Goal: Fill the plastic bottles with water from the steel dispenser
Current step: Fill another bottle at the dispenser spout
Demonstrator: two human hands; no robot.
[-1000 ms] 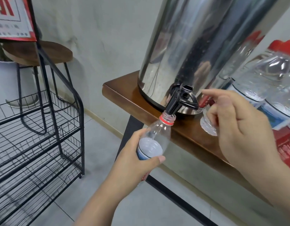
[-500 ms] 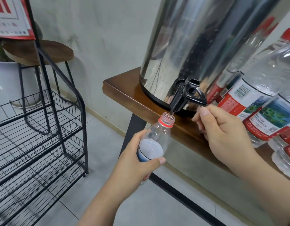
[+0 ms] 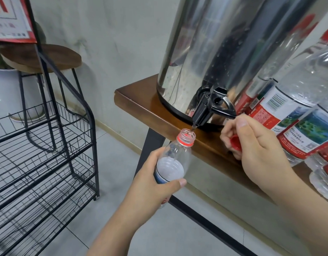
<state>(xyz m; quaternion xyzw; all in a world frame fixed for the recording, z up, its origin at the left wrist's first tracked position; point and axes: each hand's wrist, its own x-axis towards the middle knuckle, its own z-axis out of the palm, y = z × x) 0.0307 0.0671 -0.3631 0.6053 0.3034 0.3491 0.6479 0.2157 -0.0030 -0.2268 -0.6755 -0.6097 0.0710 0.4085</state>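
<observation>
The left hand point(image 3: 150, 174) was wrapped around a small plastic bottle point(image 3: 175, 159), held just off the near edge of the wooden table point(image 3: 139, 100), its open mouth right under the black tap point(image 3: 211, 108) of the steel dispenser point(image 3: 224, 52). The right hand point(image 3: 255, 145) curled around a red cap point(image 3: 235, 143), its thumb at the tap's lever. To fill cleanly, I judged, the bottle needed holding steady, mouth centred under the spout, while the lever was eased gently.

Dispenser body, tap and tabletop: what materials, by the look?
Dispenser body: polished steel, going by its mirror reflections of the bottles and droplets. Tap: glossy black, likely moulded plastic, though coated metal can't be excluded. Tabletop: brown wood or wood-look laminate with a satin sheen; which one can't be told.
</observation>
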